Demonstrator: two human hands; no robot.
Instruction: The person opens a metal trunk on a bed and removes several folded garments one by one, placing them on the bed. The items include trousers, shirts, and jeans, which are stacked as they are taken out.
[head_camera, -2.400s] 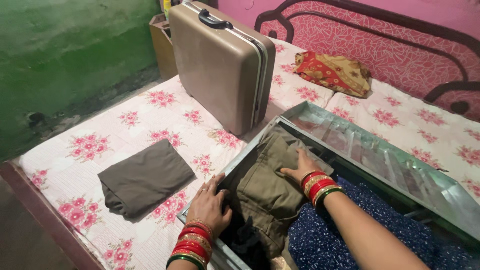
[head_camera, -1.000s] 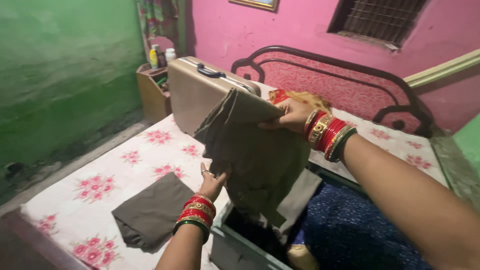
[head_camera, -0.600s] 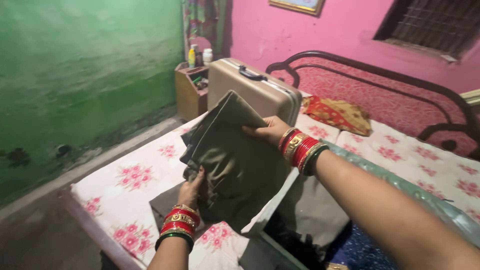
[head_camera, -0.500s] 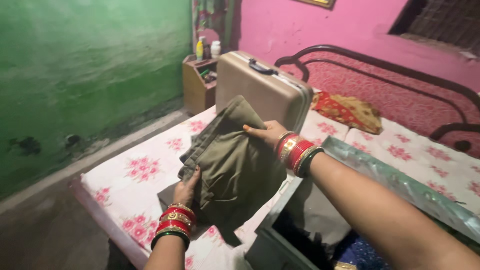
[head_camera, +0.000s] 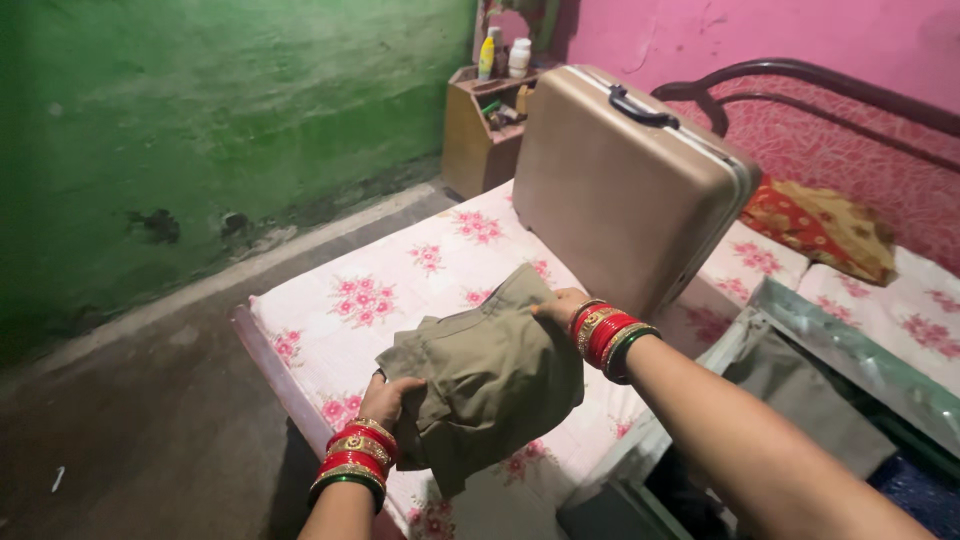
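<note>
Olive-green cloth, a folded garment (head_camera: 490, 380), hangs between both hands above the near end of the bed (head_camera: 350, 310). The left hand (head_camera: 388, 398) has its grip pinched on the garment's lower left edge, fingers curled into the fabric, with red and gold bangles (head_camera: 352, 455) stacked on the wrist just below. The right hand (head_camera: 560, 308) closes its grip on the upper right corner, thumb and fingers pressed together on the cloth, and more red, gold and green bangles (head_camera: 605, 338) sit just behind it on the forearm. The garment sags from the two grips, its lower flap drooping beneath the left hand's hold.

Under the grips lies the white bedsheet printed with pink flowers. To the right of the right grip, and lower, an open metal trunk (head_camera: 850, 345) stands on the bed, its shiny lid leaning back; grey-brown cloth (head_camera: 810, 390) lies inside it. Just beyond the right grip, a beige hard-shell suitcase (head_camera: 625, 185) stands upright on the bed, its dark handle on top. Past the suitcase to the right, an orange-red patterned cloth (head_camera: 820, 225) is bunched against the dark curved bed frame (head_camera: 800, 85).

Far beyond the left grip, a small wooden shelf (head_camera: 480, 130) holding bottles (head_camera: 500, 55) stands in the corner where the green wall (head_camera: 200, 130) meets the pink wall (head_camera: 800, 35).
</note>
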